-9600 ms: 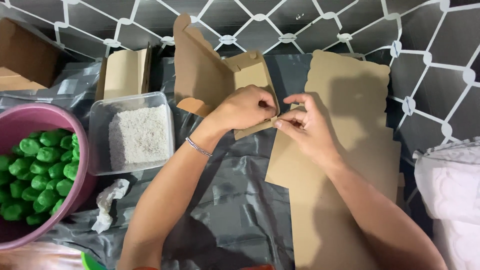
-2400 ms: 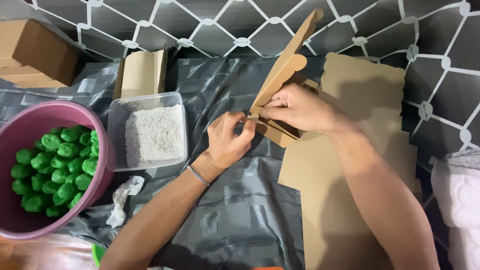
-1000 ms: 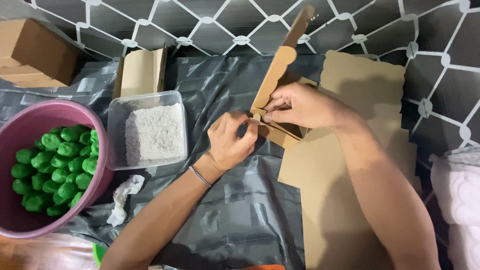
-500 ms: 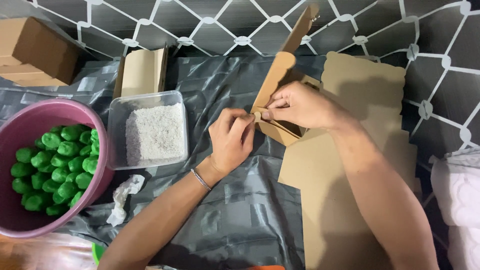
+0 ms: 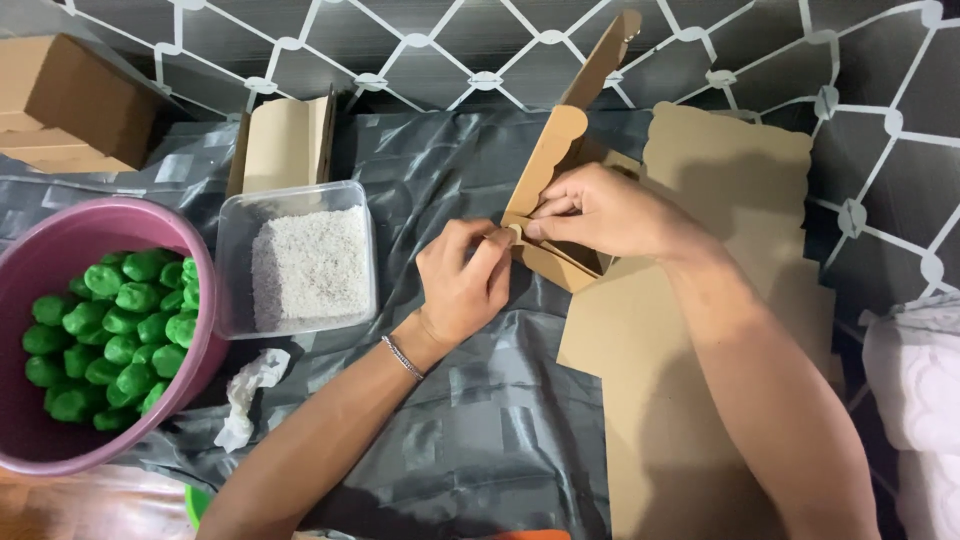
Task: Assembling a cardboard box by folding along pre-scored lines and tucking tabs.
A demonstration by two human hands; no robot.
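Fingers of my left hand pinch a small tab at the near corner of the brown cardboard box. My right hand grips the same corner from the other side, its fingers closed on the box wall. I see the box sitting centre-right on the grey plastic-covered desk, touching the flat cardboard sheets. Its open lid runs up and away to the right, the long axis following that diagonal. Left of my hands stand a clear tub of white grains and a pink bowl of green pieces.
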